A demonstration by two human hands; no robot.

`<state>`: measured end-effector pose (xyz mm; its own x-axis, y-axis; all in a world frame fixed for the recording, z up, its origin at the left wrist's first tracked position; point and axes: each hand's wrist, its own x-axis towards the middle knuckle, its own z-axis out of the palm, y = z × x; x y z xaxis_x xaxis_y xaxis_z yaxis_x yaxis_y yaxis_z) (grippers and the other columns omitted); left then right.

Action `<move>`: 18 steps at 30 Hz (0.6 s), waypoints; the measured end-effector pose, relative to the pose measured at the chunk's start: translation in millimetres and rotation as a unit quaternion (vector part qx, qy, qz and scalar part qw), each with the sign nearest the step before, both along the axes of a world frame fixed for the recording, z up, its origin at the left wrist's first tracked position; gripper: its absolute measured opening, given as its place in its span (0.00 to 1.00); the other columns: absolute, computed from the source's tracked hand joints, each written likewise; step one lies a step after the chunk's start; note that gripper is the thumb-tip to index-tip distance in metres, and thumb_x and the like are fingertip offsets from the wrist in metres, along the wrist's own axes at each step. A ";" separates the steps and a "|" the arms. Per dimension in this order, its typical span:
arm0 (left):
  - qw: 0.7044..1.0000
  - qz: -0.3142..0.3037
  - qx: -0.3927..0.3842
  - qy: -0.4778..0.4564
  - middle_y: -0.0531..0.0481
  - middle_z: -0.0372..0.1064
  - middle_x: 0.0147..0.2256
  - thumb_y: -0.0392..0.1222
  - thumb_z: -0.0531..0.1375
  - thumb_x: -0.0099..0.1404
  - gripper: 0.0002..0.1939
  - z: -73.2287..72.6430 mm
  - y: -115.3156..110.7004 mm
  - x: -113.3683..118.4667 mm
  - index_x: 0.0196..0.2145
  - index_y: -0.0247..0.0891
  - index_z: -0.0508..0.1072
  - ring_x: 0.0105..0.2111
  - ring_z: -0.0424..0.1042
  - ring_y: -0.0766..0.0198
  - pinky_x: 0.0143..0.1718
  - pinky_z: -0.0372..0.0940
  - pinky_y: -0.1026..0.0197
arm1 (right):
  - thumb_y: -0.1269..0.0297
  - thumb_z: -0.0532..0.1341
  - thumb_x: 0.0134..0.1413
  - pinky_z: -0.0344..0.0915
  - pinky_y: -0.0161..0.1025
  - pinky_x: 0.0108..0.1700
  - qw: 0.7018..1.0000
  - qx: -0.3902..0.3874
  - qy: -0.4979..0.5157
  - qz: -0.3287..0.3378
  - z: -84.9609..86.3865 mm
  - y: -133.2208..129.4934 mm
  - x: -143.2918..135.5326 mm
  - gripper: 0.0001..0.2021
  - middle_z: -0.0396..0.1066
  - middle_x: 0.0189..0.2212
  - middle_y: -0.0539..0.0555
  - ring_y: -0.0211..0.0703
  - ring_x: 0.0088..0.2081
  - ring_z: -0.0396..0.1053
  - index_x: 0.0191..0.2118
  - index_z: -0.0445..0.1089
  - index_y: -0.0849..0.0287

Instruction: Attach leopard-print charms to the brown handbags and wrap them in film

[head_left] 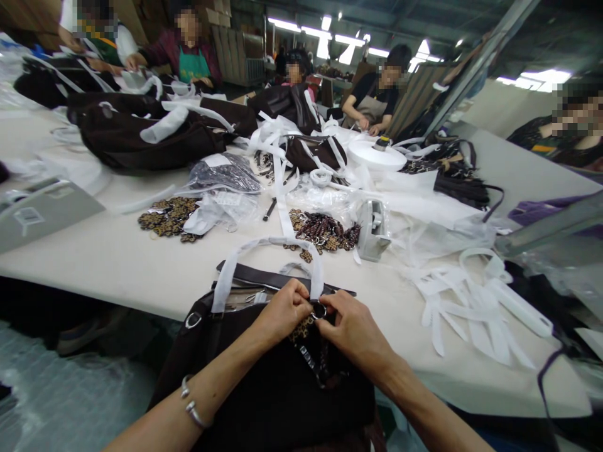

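A dark brown handbag [254,389] stands at the table's front edge, its top unzipped and its handle [230,270] wrapped in white. Over the bag's front, my left hand [285,307] is closed in a pinch at the left side of a metal key ring [319,310]. My right hand [351,320] grips the ring's right side between thumb and fingers. From the ring hangs a bag charm: a leopard-print piece [301,329], a dark strap and a shiny metal part [307,358]. Whether the ring passes through the bag's handle fitting is hidden by my fingers.
Behind the bag lie piles of leopard-print charms [167,220] and dark braided straps [327,229]. A grey tape dispenser [374,229] stands beside them. White strips [452,307] lie at right. More brown bags [155,135] and several co-workers [374,94] are farther back.
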<state>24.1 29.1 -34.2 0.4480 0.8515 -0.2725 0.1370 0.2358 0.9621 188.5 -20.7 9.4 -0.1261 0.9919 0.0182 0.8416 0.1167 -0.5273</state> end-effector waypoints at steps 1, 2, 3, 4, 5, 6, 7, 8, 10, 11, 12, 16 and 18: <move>1.000 -0.001 0.001 0.001 0.61 0.61 0.21 0.31 0.58 0.54 0.11 -0.2 0.3 -0.9 0.35 0.38 0.62 0.19 0.59 0.72 0.22 0.51 0.68 | 0.73 0.63 0.48 0.63 0.38 0.38 1.000 0.007 0.003 0.006 -1.2 0.0 1.1 0.11 0.69 0.31 0.51 0.42 0.34 0.68 0.39 0.74 0.58; 1.000 -0.004 0.000 0.002 0.61 0.62 0.21 0.31 0.58 0.54 0.10 -0.3 0.3 -1.6 0.35 0.38 0.63 0.20 0.59 0.72 0.22 0.51 0.68 | 0.73 0.63 0.49 0.63 0.38 0.39 1.000 0.016 0.003 0.014 -2.7 -0.2 2.1 0.10 0.69 0.32 0.51 0.42 0.34 0.68 0.39 0.74 0.58; 1.000 -0.007 -0.001 0.002 0.60 0.62 0.21 0.31 0.58 0.54 0.10 -0.3 0.1 -2.2 0.35 0.38 0.63 0.20 0.60 0.71 0.22 0.52 0.68 | 0.73 0.63 0.49 0.64 0.38 0.39 0.999 0.025 -0.002 0.023 -4.4 -0.8 3.1 0.09 0.69 0.32 0.51 0.42 0.34 0.68 0.39 0.74 0.58; 1.000 -0.010 -0.002 0.001 0.60 0.62 0.21 0.31 0.58 0.54 0.09 -0.2 -0.1 -2.4 0.35 0.37 0.63 0.20 0.60 0.71 0.23 0.52 0.68 | 0.73 0.63 0.50 0.64 0.38 0.38 0.999 0.031 -0.012 0.034 -6.2 -1.4 3.9 0.09 0.69 0.33 0.52 0.42 0.34 0.68 0.39 0.74 0.58; 1.000 -0.013 -0.006 -0.001 0.60 0.62 0.21 0.31 0.58 0.55 0.09 0.0 -0.3 -2.4 0.34 0.37 0.63 0.20 0.59 0.72 0.23 0.52 0.68 | 0.72 0.63 0.50 0.64 0.38 0.38 0.998 0.034 -0.024 0.046 -7.9 -2.2 4.6 0.09 0.69 0.34 0.52 0.43 0.35 0.69 0.40 0.73 0.58; 1.000 -0.015 -0.011 -0.004 0.60 0.61 0.21 0.32 0.58 0.55 0.08 0.3 -0.4 -2.1 0.34 0.38 0.63 0.20 0.59 0.72 0.22 0.51 0.68 | 0.72 0.63 0.50 0.64 0.38 0.38 0.997 0.035 -0.035 0.056 -9.5 -2.9 5.2 0.10 0.69 0.35 0.53 0.43 0.35 0.69 0.41 0.73 0.58; 1.000 -0.019 -0.017 -0.007 0.61 0.60 0.21 0.32 0.58 0.56 0.08 0.6 -0.4 -1.6 0.34 0.38 0.63 0.20 0.58 0.72 0.22 0.51 0.68 | 0.72 0.63 0.50 0.64 0.38 0.38 0.997 0.033 -0.043 0.064 -10.9 -3.5 5.6 0.11 0.69 0.36 0.53 0.44 0.35 0.69 0.41 0.72 0.58; 0.999 -0.022 -0.023 -0.011 0.61 0.59 0.21 0.33 0.58 0.56 0.08 0.8 -0.1 -1.1 0.34 0.38 0.62 0.19 0.57 0.72 0.21 0.50 0.68 | 0.72 0.64 0.49 0.64 0.38 0.38 0.996 0.032 -0.045 0.068 -12.0 -3.9 5.9 0.11 0.69 0.36 0.53 0.44 0.35 0.69 0.41 0.72 0.58; 0.999 -0.029 -0.035 -0.018 0.62 0.58 0.20 0.34 0.58 0.56 0.08 0.8 0.6 -0.3 0.34 0.38 0.61 0.18 0.54 0.73 0.20 0.48 0.68 | 0.73 0.64 0.48 0.64 0.38 0.37 0.996 0.043 -0.039 0.062 -13.0 -4.1 6.0 0.10 0.68 0.34 0.52 0.43 0.34 0.68 0.39 0.72 0.59; 0.998 -0.032 -0.040 -0.022 0.63 0.57 0.19 0.34 0.58 0.56 0.08 0.6 1.0 -0.1 0.33 0.38 0.61 0.17 0.53 0.73 0.20 0.47 0.68 | 0.74 0.63 0.48 0.63 0.37 0.37 0.997 0.051 -0.034 0.056 -12.9 -3.9 6.0 0.08 0.68 0.33 0.52 0.42 0.33 0.67 0.37 0.72 0.59; 0.998 -0.034 -0.043 -0.025 0.63 0.57 0.19 0.34 0.58 0.55 0.08 0.1 1.2 -0.2 0.33 0.38 0.61 0.17 0.53 0.74 0.19 0.46 0.68 | 0.74 0.63 0.48 0.63 0.37 0.36 0.997 0.057 -0.025 0.050 -12.3 -3.5 6.0 0.07 0.67 0.31 0.51 0.41 0.32 0.67 0.36 0.72 0.59; 0.998 -0.032 -0.048 -0.037 0.62 0.58 0.20 0.35 0.59 0.55 0.09 -3.9 0.1 -0.9 0.34 0.38 0.61 0.17 0.53 0.74 0.20 0.47 0.68 | 0.74 0.64 0.47 0.60 0.35 0.33 0.998 0.031 0.021 0.047 -6.8 -1.5 7.4 0.07 0.66 0.29 0.49 0.39 0.30 0.65 0.34 0.72 0.58; 0.998 -0.022 -0.042 -0.040 0.61 0.60 0.21 0.36 0.59 0.55 0.10 -6.3 -1.3 -0.7 0.34 0.39 0.61 0.18 0.55 0.73 0.21 0.48 0.68 | 0.72 0.66 0.47 0.60 0.35 0.32 0.998 0.019 0.038 0.049 -5.3 -1.4 8.7 0.07 0.66 0.28 0.48 0.38 0.29 0.64 0.35 0.73 0.57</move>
<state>23.4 27.7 -40.6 0.5083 0.8057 -0.3041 0.0735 0.3113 0.9475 197.2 -22.0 4.1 -0.2192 0.9733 0.0686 0.7827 0.2174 -0.5831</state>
